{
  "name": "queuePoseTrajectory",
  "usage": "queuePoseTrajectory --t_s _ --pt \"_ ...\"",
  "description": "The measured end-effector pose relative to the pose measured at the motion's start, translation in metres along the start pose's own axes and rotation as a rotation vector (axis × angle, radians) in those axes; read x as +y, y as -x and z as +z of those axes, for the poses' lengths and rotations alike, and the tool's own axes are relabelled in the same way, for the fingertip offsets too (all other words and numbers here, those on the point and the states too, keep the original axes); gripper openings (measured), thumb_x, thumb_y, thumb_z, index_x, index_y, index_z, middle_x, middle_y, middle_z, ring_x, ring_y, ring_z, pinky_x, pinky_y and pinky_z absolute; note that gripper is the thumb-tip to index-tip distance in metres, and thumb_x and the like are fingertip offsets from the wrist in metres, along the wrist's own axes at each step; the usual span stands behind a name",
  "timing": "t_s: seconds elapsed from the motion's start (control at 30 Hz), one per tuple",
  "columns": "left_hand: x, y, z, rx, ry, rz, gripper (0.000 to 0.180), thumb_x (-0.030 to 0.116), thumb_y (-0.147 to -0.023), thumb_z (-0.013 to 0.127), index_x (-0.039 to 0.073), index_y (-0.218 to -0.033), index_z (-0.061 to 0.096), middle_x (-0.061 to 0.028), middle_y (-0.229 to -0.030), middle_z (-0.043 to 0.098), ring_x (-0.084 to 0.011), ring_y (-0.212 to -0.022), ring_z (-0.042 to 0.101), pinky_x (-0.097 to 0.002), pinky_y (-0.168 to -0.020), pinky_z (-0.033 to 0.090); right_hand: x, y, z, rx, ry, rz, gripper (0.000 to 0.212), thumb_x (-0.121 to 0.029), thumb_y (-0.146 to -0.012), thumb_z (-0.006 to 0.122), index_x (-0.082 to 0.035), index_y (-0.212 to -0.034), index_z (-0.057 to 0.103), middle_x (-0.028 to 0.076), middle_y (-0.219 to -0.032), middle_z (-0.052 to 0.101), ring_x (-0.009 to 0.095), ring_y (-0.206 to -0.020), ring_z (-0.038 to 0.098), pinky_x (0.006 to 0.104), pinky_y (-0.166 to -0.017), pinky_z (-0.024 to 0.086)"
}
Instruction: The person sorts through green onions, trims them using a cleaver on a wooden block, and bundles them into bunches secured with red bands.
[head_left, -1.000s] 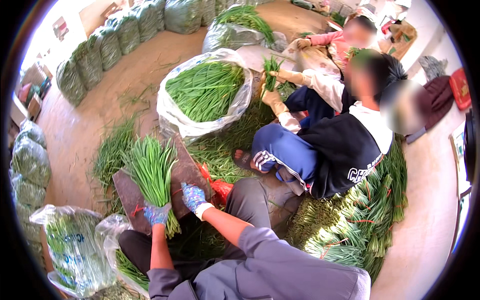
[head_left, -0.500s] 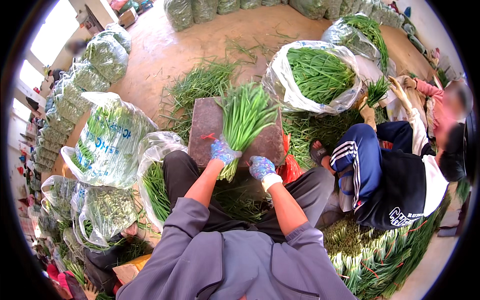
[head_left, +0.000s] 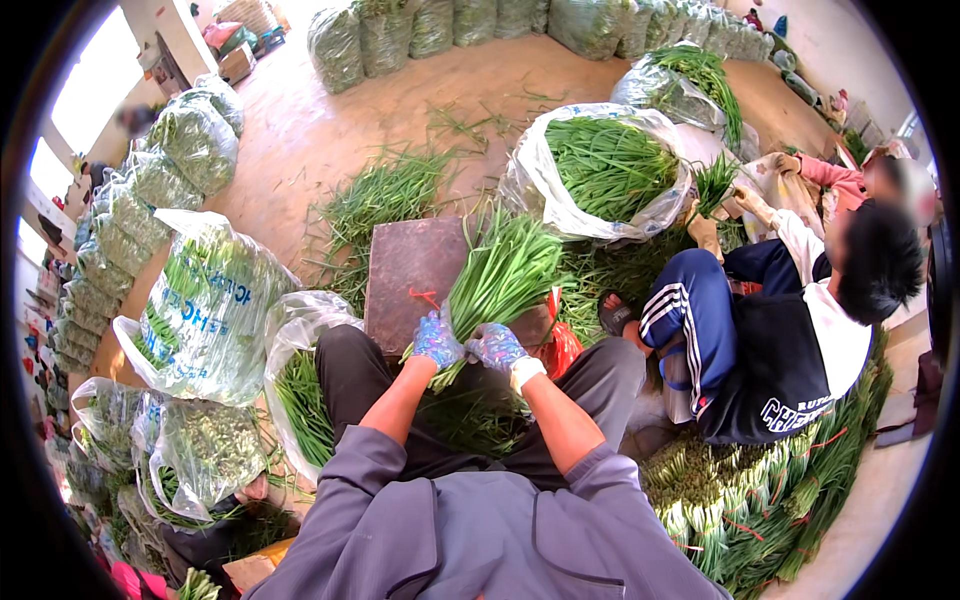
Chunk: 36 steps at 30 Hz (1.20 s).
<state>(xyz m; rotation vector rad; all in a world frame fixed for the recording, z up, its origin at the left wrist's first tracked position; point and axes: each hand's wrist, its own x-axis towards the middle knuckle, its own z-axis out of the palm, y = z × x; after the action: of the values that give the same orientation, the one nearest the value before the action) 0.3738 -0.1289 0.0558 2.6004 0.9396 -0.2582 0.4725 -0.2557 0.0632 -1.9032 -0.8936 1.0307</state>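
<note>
A bunch of long green chives (head_left: 507, 267) slants to the right across a dark brown block (head_left: 412, 262) before my knees. My left hand (head_left: 438, 340), in a blue patterned glove, is closed round the stalks near their cut ends. My right hand (head_left: 497, 347), gloved alike, is closed against the same stalks, right beside the left; its fingertips are partly hidden. A red tie (head_left: 425, 298) lies on the block just above my left hand. More red ties (head_left: 562, 335) hang in a bundle at the block's right side.
Loose chives (head_left: 390, 195) litter the floor beyond the block. An open plastic bag (head_left: 525, 175) full of chives stands ahead right. Filled bags (head_left: 215, 300) stand at left. At right a seated person (head_left: 770, 330) holds a small bunch, near stacked tied bunches (head_left: 740, 500).
My right hand has moved left onto the stalks, meeting my left hand. The bunch has tipped further to the right and lower. The whole view has shifted slightly.
</note>
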Motion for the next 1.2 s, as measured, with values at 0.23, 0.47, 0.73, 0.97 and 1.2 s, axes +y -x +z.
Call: queuePoseTrajectory --t_s 0.23,0.47,0.73,0.97,1.2 --pt "-0.002 0.004 -0.002 0.058 0.113 -0.01 0.113 0.046 -0.061 0.084 0.0 -0.149 0.03 -0.0283 -0.13 0.052 -0.0418 -0.12 0.053 -0.0484 -0.102 0.044 -0.017 0.017 -0.041 0.294 -0.545 0.025 0.024 -0.022 -0.09 0.064 -0.001 -0.102 0.068 0.011 -0.084 0.072 0.02 -0.06 0.065 0.0321 -0.058 0.053" --pt "-0.012 -0.001 0.01 0.067 0.03 0.007 0.115 0.051 -0.063 0.08 -0.004 -0.148 0.028 -0.0287 -0.129 0.052 -0.0436 -0.12 0.052 -0.0485 -0.102 0.044 -0.004 0.011 0.004 0.162 0.124 -0.327 0.031 -0.017 -0.084 0.07 -0.004 -0.112 0.069 0.019 -0.105 0.069 0.033 -0.099 0.067 0.0387 -0.086 0.051" --pt "-0.027 -0.033 -0.015 -0.341 0.635 0.286 0.094 0.018 -0.071 0.083 -0.001 -0.148 0.033 -0.0191 -0.137 0.053 -0.0239 -0.129 0.049 -0.0372 -0.108 0.039 0.011 -0.011 -0.004 0.251 0.226 -0.208 0.024 -0.028 -0.085 0.067 -0.01 -0.102 0.073 0.013 -0.1 0.07 0.033 -0.095 0.066 0.0411 -0.083 0.052" --pt "-0.123 -0.085 0.015 0.079 0.98 -0.479 0.035 0.027 -0.079 0.077 -0.002 -0.095 0.069 -0.016 -0.082 0.069 -0.0267 -0.08 0.069 -0.044 -0.068 0.055 -0.013 -0.015 0.009 0.182 0.272 -0.219 0.024 -0.031 -0.088 0.062 -0.013 -0.1 0.071 0.014 -0.098 0.069 0.035 -0.093 0.066 0.046 -0.08 0.052" --pt "-0.059 -0.112 0.01 0.197 0.418 -0.583 0.056 0.05 -0.069 0.079 -0.002 -0.089 0.074 -0.0195 -0.093 0.073 -0.0314 -0.09 0.071 -0.0405 -0.082 0.055 -0.007 -0.013 0.001 0.196 0.26 -0.174 0.021 -0.028 -0.086 0.065 -0.012 -0.098 0.073 0.013 -0.095 0.069 0.034 -0.091 0.066 0.044 -0.08 0.052"
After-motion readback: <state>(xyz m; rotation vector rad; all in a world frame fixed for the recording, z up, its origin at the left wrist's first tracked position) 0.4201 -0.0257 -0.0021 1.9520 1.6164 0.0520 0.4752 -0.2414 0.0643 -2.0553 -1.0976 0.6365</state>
